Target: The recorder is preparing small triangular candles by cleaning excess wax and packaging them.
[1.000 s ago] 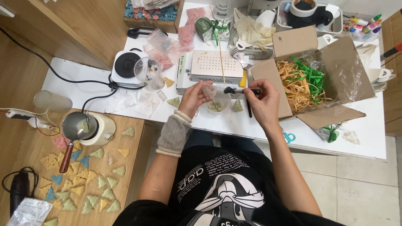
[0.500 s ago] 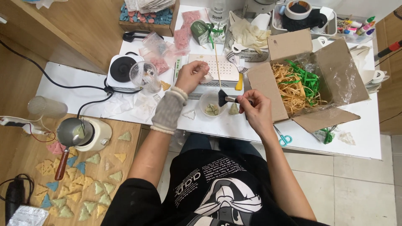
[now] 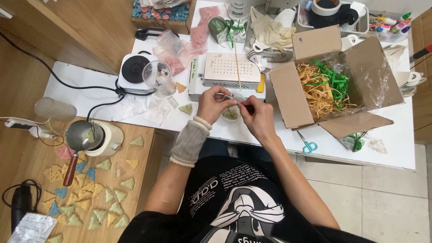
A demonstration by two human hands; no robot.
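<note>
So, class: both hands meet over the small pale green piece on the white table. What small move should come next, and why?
Probably lower the thin tool onto the small pale green piece. The left hand and right hand pinch it directly above the piece, on the white table. What the tool is remains unclear.

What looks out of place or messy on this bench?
Mostly clutter. The scissors lie near the white table's front edge. A thin stick lies across the perforated white box. Both hands meet over a small dish.
</note>
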